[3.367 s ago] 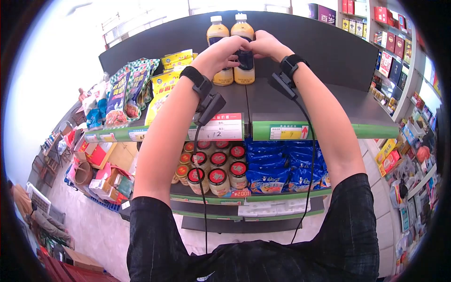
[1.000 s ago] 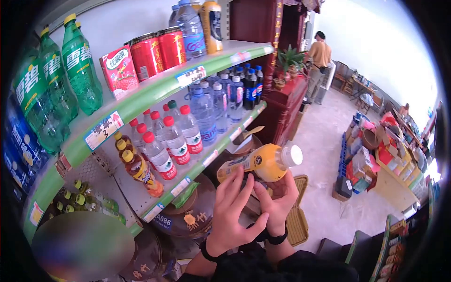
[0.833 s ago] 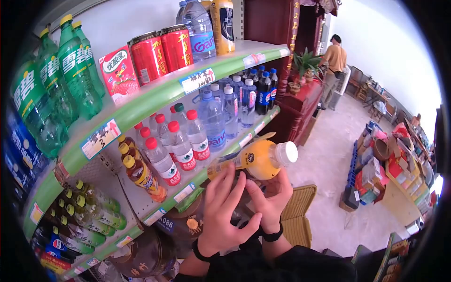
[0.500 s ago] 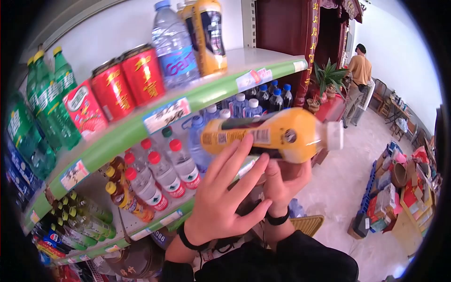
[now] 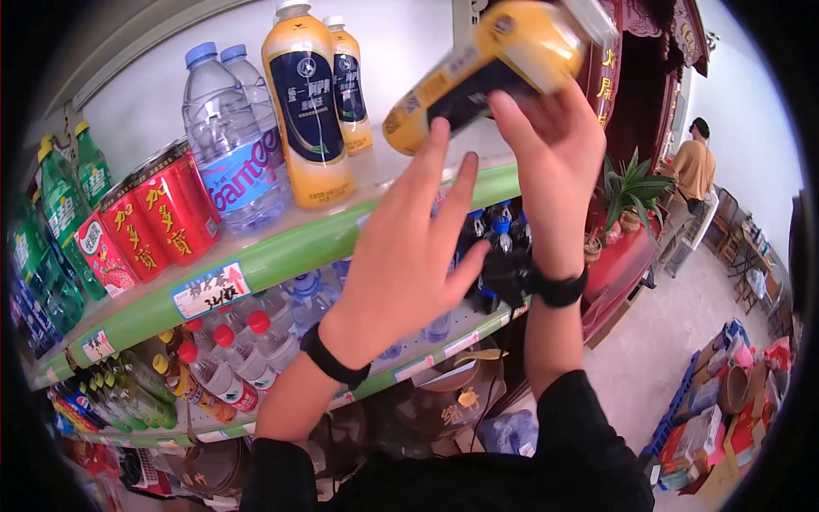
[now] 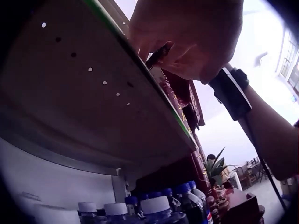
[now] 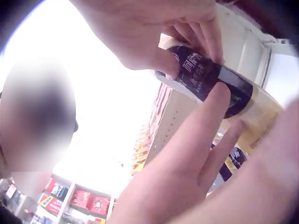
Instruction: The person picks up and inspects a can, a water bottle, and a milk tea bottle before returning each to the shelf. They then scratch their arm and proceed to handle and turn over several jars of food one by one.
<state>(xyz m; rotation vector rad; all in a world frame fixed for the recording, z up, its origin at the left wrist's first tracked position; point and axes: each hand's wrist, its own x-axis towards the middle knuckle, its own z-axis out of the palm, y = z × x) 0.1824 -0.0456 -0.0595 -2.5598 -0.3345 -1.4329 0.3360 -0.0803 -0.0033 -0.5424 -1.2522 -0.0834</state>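
A yellow bottle with a dark label (image 5: 479,90) is held tilted in the air, cap end up and to the right. My right hand (image 5: 556,171) grips it near the cap end; in the right wrist view that hand (image 7: 154,32) curls thumb and fingers round the bottle (image 7: 264,114). The left hand (image 5: 405,239) has its fingers extended, and in the right wrist view the fingers of the left hand (image 7: 173,168) lie against the label. Two similar yellow bottles stand upright on the top shelf, the front one (image 5: 307,107) beside a clear water bottle (image 5: 223,136).
Red cans (image 5: 175,205), a pink carton (image 5: 104,256) and green bottles (image 5: 64,200) stand left on the top shelf (image 5: 281,235). Red-capped bottles (image 5: 217,375) are below. A potted plant (image 5: 631,192), a person (image 5: 691,171) and piled goods (image 5: 712,410) are to the right.
The bottle and both hands have moved up to top-shelf level from lower in front of the shelves. The view has come closer to the standing yellow bottles. Earliest, both hands were at two bottles on another shelf.
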